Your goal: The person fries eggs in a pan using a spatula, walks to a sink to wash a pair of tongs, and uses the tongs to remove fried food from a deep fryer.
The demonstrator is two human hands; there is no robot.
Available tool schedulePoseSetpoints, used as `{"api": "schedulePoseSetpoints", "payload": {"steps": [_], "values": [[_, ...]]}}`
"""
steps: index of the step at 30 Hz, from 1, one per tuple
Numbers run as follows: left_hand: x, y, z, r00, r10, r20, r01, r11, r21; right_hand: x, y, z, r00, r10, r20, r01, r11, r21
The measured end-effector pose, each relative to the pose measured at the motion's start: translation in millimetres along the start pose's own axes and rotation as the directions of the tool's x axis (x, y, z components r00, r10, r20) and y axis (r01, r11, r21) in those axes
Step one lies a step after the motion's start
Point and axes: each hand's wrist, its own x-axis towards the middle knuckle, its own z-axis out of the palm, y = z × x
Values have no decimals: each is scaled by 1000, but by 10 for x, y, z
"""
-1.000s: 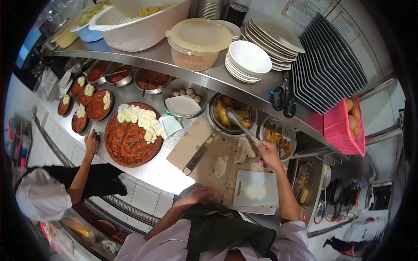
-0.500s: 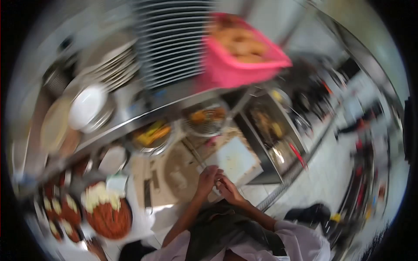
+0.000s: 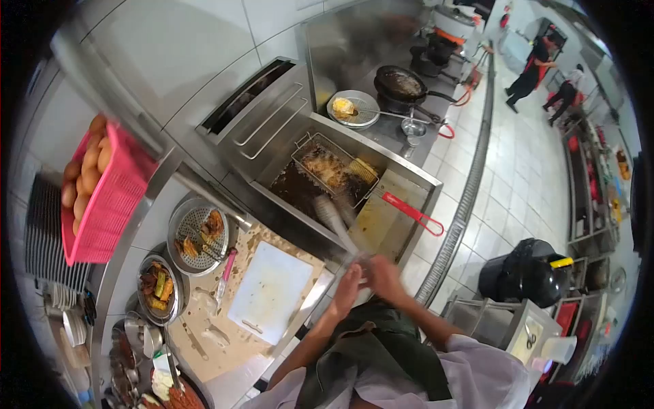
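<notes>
Close together at the lower middle of the head view are my two hands. My right hand (image 3: 385,278), smeared by motion, is closed around the near end of metal tongs (image 3: 335,221). The blurred tongs reach up over the front of the deep fryer (image 3: 272,198). My left hand (image 3: 347,292) is against the right one with its fingers pressed together; what it holds, if anything, is hidden. In the fryer's dark oil, a wire frying basket (image 3: 310,146) holds browned food amid bubbles. The basket's red handle (image 3: 412,211) extends to the right.
To the left lie a white cutting board (image 3: 269,293), a pink-handled knife (image 3: 226,276) and bowls of fried food (image 3: 160,290). A pink basket of eggs (image 3: 112,198) is on the shelf. Pans (image 3: 402,85) stand beyond the fryer. Two people (image 3: 535,68) are far right.
The view has swung right, bringing the whole fryer and its basket to the middle. The hands stay together, and the tongs now point over the fryer instead of the counter.
</notes>
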Motion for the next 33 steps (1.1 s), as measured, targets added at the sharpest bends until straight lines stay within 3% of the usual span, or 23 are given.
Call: {"api": "schedulePoseSetpoints", "payload": {"steps": [1, 2, 3, 4, 5, 9, 11, 12, 15, 19, 21, 22, 24, 25, 26, 27, 28, 29, 30, 31, 33], "values": [[210, -66, 265, 996, -64, 65, 75, 979, -190, 104, 292, -458, 998, 50, 41, -47, 997, -58], [505, -125, 489, 986, -154, 71, 167, 949, -267, 162, 707, -845, 822, -548, -158, 455, 797, -397], [802, -224, 671, 965, -247, 84, 261, 903, -342, 297, 484, -1525, 982, 68, 177, -73, 997, 24], [1103, -392, 851, 961, -274, 42, 268, 884, -382, 411, 388, -1972, 931, 306, 197, -345, 914, 214], [1446, -497, 1009, 959, -283, 9, 260, 869, -421, 569, 403, -2287, 825, 505, 253, -565, 736, 373], [2286, -624, 1439, 905, -399, -146, 250, 778, -576, 973, 832, -2828, 787, 453, 420, -602, 714, 358], [2347, -710, 1482, 853, -256, -455, -51, 827, -560, 1115, 950, -2809, 727, 503, 467, -674, 652, 347], [2268, -605, 1569, 743, -256, -618, -125, 855, -504, 1115, 1106, -2729, 726, 494, 478, -679, 625, 385], [1990, -571, 1547, 685, -237, -689, -133, 889, -438, 1196, 1130, -2581, 697, 496, 518, -716, 525, 460], [1846, -678, 1593, 635, -146, -758, -256, 887, -385, 1255, 1259, -2277, 701, 400, 591, -712, 444, 544], [1808, -703, 1514, 701, -120, -703, -248, 884, -397, 1298, 1317, -2294, 644, 308, 701, -732, 514, 447], [1735, -630, 1453, 700, -108, -706, -258, 883, -391, 1285, 1250, -2316, 640, 367, 675, -750, 489, 445], [1439, -519, 1287, 880, -187, -436, 57, 954, -293, 1241, 1163, -2279, 675, 363, 643, -726, 487, 487], [1240, -527, 1218, 881, -183, -435, 47, 951, -305, 1208, 1115, -2258, 704, 372, 605, -705, 470, 531], [1001, -550, 1139, 825, 261, -501, 8, 881, 472, 1183, 1046, -2202, 717, 339, 609, -685, 502, 527], [836, -553, 1088, 765, 608, -213, 58, 264, 963, 1171, 969, -2120, 719, 346, 603, -686, 497, 532], [787, -445, 1148, 775, 597, -205, 55, 259, 964, 1142, 879, -2012, 715, 293, 635, -668, 555, 496], [856, -336, 1234, 802, 494, -335, -53, 618, 784, 1088, 792, -1898, 708, 237, 665, -639, 617, 460], [967, -147, 1351, 844, 353, -405, -139, 872, 470, 1012, 712, -1740, 729, 182, 660, -605, 622, 497], [1014, 21, 1415, 898, 192, -396, -174, 981, 81, 953, 601, -1677, 748, 189, 636, -593, 619, 514], [973, 176, 1382, 931, 163, -328, -152, 987, 60, 897, 417, -1627, 741, 219, 635, -590, 664, 459]]}}
